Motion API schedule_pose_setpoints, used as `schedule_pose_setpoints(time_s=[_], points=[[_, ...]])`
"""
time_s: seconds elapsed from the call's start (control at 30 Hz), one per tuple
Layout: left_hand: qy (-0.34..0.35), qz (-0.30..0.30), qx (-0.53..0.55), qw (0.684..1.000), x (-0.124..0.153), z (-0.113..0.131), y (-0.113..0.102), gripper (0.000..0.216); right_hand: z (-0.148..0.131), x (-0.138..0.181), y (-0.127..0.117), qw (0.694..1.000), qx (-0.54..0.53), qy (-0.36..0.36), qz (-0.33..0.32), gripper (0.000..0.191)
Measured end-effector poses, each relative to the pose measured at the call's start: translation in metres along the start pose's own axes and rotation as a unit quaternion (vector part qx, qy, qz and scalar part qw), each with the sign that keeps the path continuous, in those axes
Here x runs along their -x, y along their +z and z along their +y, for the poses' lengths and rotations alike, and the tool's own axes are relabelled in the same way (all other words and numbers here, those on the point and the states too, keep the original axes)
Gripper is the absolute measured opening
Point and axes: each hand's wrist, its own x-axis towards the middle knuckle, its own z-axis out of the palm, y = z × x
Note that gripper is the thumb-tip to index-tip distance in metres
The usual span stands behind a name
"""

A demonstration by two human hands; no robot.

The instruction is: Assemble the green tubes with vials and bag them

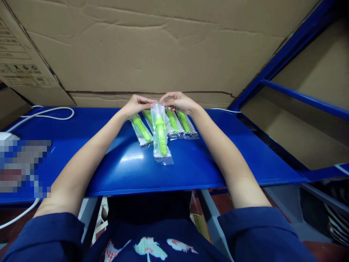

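Observation:
Both my hands reach to the far side of the blue table [125,171]. My left hand [137,103] and my right hand [178,102] pinch the top end of a clear plastic bag [161,136] that holds a green toy. The bag lies lengthwise on the table, pointing toward me. Several more bagged green toys lie side by side behind it, one to the left [141,130] and others to the right [180,123], partly under my fingers.
A large cardboard box [152,47] stands behind the table. A white cable [51,113] runs along the far left to a white adapter [7,137]. A blue metal frame [300,96] borders the right side. A blurred patch covers the left table edge.

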Motion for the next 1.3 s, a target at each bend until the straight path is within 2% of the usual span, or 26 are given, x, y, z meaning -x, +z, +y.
schedule_pose_setpoints(time_s=[0.17, 0.3, 0.6, 0.73, 0.8, 0.87, 0.93, 1.03, 1.13, 1.3], points=[[-0.002, 0.022, 0.007, 1.0, 0.001, -0.002, 0.003, 0.044, 0.006, -0.001, -0.003, 0.999, 0.017, -0.027, -0.005, 0.026], [-0.006, 0.027, 0.004, 1.0, -0.001, -0.006, 0.001, 0.039, 0.006, -0.001, -0.004, 0.999, 0.026, -0.034, -0.01, 0.026], [-0.07, -0.064, 0.046, 0.994, 0.0, -0.011, -0.012, 0.023, 0.002, 0.0, 0.002, 0.998, 0.041, -0.03, -0.037, 0.021], [-0.099, -0.087, 0.099, 0.986, 0.0, -0.005, -0.013, 0.015, 0.001, 0.0, 0.002, 0.998, 0.039, -0.048, -0.014, 0.018], [-0.111, -0.076, 0.132, 0.982, -0.001, -0.003, -0.012, 0.014, 0.001, 0.001, 0.003, 0.998, 0.036, -0.052, 0.006, 0.016], [-0.119, -0.049, 0.139, 0.982, -0.003, -0.003, -0.01, 0.022, 0.0, 0.001, 0.004, 0.998, 0.032, -0.053, 0.018, 0.015], [-0.129, -0.033, 0.121, 0.984, -0.004, -0.004, -0.007, 0.041, 0.0, 0.001, 0.005, 0.998, 0.03, -0.058, 0.023, 0.014], [-0.143, -0.053, 0.089, 0.984, -0.003, -0.003, 0.0, 0.06, -0.001, 0.001, 0.006, 0.997, 0.035, -0.071, 0.019, 0.014], [-0.145, -0.077, 0.069, 0.984, 0.0, -0.002, 0.005, 0.059, -0.001, 0.001, 0.007, 0.996, 0.04, -0.077, 0.018, 0.015], [-0.15, -0.09, 0.057, 0.983, 0.001, 0.0, 0.006, 0.046, -0.003, 0.002, 0.007, 0.996, 0.049, -0.074, 0.007, 0.015]])
